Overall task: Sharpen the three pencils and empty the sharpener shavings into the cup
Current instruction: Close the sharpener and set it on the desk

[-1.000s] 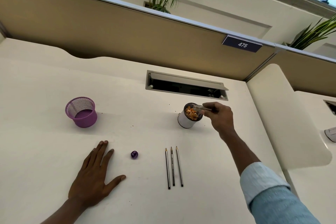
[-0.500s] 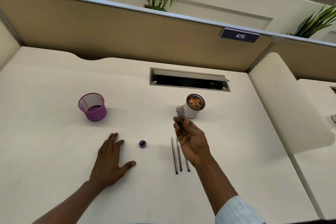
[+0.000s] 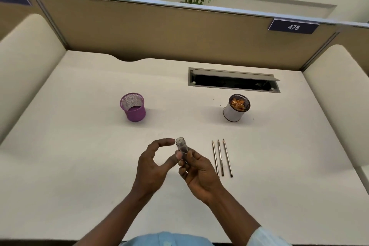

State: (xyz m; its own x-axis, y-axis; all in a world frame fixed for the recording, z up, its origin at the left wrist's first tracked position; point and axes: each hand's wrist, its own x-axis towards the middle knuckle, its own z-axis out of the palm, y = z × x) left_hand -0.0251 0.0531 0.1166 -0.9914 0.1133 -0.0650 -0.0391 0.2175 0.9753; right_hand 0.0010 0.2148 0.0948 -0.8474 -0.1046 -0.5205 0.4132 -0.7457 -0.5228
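Pencils (image 3: 221,158), all three, lie side by side on the table (image 3: 79,166), just right of the hands. The right hand (image 3: 196,170) has come back from the white cup (image 3: 235,109), now full of shavings, its grip closed on the clear sharpener tube (image 3: 182,147). The left hand (image 3: 151,163) has lifted off the table, its grip wide beside the tube's mouth. A purple mesh pot (image 3: 133,107) stands far left.

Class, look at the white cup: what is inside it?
The white cup holds orange-brown pencil shavings heaped near its rim; whatever lies beneath them, and the cup's bottom, is covered.
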